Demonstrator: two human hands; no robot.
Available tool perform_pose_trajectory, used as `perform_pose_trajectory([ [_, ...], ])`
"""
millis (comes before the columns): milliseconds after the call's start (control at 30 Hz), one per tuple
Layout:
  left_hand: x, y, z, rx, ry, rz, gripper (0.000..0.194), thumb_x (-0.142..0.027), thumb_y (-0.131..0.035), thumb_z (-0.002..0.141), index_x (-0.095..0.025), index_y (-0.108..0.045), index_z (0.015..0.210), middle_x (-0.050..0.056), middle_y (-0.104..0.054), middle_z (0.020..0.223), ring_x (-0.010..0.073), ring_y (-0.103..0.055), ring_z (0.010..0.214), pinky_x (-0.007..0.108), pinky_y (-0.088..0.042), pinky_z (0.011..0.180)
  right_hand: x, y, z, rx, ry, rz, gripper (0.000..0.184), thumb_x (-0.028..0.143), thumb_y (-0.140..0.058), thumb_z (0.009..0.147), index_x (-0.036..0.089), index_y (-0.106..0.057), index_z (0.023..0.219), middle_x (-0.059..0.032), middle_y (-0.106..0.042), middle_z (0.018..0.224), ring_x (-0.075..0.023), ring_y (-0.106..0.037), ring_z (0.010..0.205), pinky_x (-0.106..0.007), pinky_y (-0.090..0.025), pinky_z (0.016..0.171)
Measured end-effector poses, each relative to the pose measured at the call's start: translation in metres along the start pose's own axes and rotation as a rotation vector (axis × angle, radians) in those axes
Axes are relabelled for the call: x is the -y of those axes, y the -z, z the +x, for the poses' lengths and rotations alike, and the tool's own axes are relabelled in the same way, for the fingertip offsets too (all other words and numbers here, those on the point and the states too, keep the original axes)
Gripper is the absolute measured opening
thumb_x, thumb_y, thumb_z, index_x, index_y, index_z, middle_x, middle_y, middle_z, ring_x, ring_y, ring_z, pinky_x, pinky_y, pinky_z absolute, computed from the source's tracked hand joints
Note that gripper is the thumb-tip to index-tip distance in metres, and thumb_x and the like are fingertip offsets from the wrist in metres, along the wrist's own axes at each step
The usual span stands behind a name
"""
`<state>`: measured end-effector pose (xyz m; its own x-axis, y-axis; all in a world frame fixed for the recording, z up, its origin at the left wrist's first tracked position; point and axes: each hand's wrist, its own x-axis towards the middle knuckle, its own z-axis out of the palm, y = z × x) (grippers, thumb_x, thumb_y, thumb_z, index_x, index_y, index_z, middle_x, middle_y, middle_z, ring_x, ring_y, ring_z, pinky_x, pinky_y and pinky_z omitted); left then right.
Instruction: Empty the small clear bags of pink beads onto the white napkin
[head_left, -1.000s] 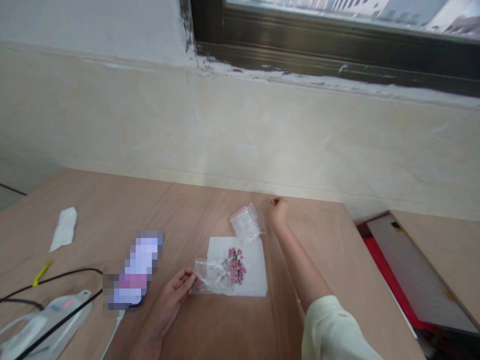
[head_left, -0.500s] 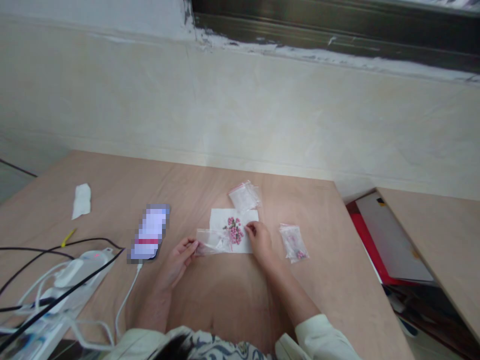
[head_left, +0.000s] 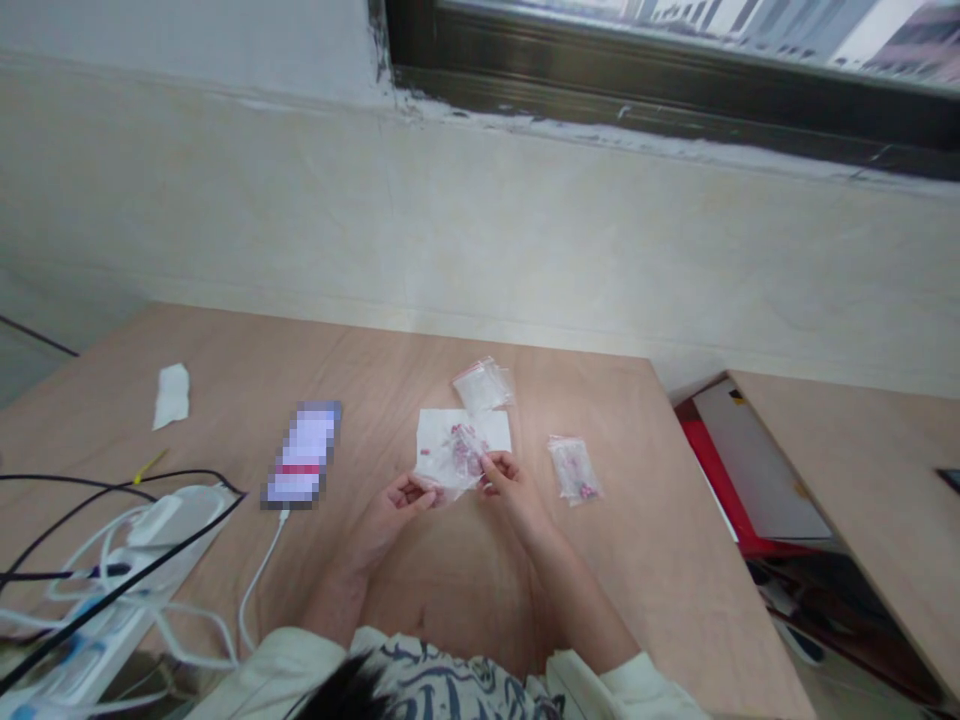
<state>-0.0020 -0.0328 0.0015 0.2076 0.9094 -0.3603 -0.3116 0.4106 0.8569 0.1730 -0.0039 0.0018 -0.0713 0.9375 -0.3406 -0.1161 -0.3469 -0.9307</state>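
Your left hand (head_left: 405, 498) pinches a clear bag (head_left: 448, 474) by its lower left corner. Your right hand (head_left: 510, 480) has its fingers bent at the bag's right edge; whether they grip it, I cannot tell. The bag lies over the white paper (head_left: 430, 427), and pink beads show there. Another bag (head_left: 574, 468) rests to the right.

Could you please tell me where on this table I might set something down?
The table is bare between the phone and the white paper, and from the bag of pink pieces to its right edge. It is crowded over the paper, where the left hand holds a clear bag and the right hand meets it, and around the power strip.
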Motion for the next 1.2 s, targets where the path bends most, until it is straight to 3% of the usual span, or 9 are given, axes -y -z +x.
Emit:
perform_pose_trajectory([
  [67,0.001,-0.001,-0.005,0.141,0.054,0.108,0.021,-0.024,-0.065,0.063,-0.014,-0.058,0.08,0.003,-0.064,0.081,0.0155,-0.058,0.078,0.027,-0.043,0.073,0.009,0.005,-0.002,-0.016,0.07,-0.021,0.025,0.041,-0.057,0.063,0.017,-0.051,0.062,0.0034,-0.049,0.054,-0.0088,-0.044,0.049,-0.021,-0.033,0.046],
  [133,-0.001,-0.001,-0.007,0.203,0.081,0.206,0.021,-0.027,-0.062,0.066,-0.014,-0.058,0.082,0.003,-0.064,0.08,0.0152,-0.057,0.076,0.026,-0.043,0.072,0.016,0.012,-0.005,-0.007,0.128,-0.083,0.021,0.036,-0.058,0.062,0.016,-0.052,0.058,0.0033,-0.049,0.052,-0.0083,-0.043,0.048,-0.021,-0.031,0.048],
  [300,-0.014,-0.001,0.003,0.05,-0.053,0.361,0.025,-0.037,-0.046,0.077,-0.015,-0.056,0.083,0.001,-0.059,0.075,0.0129,-0.054,0.073,0.023,-0.04,0.068,0.022,0.02,-0.013,0.042,0.181,-0.298,0.017,0.029,-0.059,0.062,0.015,-0.053,0.054,0.0027,-0.05,0.05,-0.0089,-0.042,0.049,-0.022,-0.03,0.05],
  [433,-0.021,-0.01,0.016,0.127,-0.151,0.482,0.021,-0.034,-0.052,0.073,-0.014,-0.056,0.074,-0.001,-0.054,0.069,0.0102,-0.05,0.064,0.021,-0.039,0.063,0.021,0.014,-0.017,0.069,0.216,-0.397,0.017,0.03,-0.055,0.067,0.015,-0.054,0.059,0.0017,-0.051,0.054,-0.0098,-0.044,0.052,-0.022,-0.031,0.051],
  [567,-0.022,-0.016,0.018,0.151,-0.18,0.542,0.018,-0.031,-0.053,0.072,-0.014,-0.054,0.067,-0.002,-0.052,0.066,0.0099,-0.048,0.064,0.02,-0.038,0.061,0.019,0.008,-0.019,0.065,0.239,-0.355,0.016,0.031,-0.055,0.067,0.016,-0.055,0.064,0.0007,-0.054,0.061,-0.0107,-0.046,0.057,-0.022,-0.033,0.054],
  [767,-0.021,-0.017,0.012,0.238,-0.139,0.536,0.02,-0.033,-0.048,0.075,-0.014,-0.055,0.071,-0.001,-0.053,0.066,0.0102,-0.049,0.062,0.02,-0.038,0.058,0.018,0.008,-0.021,0.084,0.182,-0.3,0.019,0.029,-0.059,0.064,0.016,-0.051,0.054,0.0044,-0.044,0.05,-0.0087,-0.039,0.05,-0.021,-0.029,0.051],
  [967,-0.024,-0.024,0.014,0.184,-0.141,0.519,0.023,-0.033,-0.049,0.074,-0.014,-0.052,0.062,-0.002,-0.052,0.059,0.0102,-0.048,0.059,0.021,-0.037,0.058,0.012,0.004,-0.017,0.143,0.149,-0.184,0.019,0.034,-0.058,0.065,0.016,-0.053,0.063,0.0019,-0.051,0.059,-0.0102,-0.044,0.056,-0.022,-0.031,0.054],
  [1200,-0.023,-0.03,0.016,0.26,-0.1,0.483,0.028,-0.037,-0.046,0.074,-0.014,-0.051,0.06,-0.003,-0.047,0.056,0.0097,-0.045,0.057,0.02,-0.035,0.055,0.016,0.001,-0.015,0.191,0.07,-0.089,0.026,0.034,-0.064,0.058,0.016,-0.046,0.054,0.0053,-0.042,0.05,-0.0073,-0.036,0.049,-0.02,-0.026,0.049],
])
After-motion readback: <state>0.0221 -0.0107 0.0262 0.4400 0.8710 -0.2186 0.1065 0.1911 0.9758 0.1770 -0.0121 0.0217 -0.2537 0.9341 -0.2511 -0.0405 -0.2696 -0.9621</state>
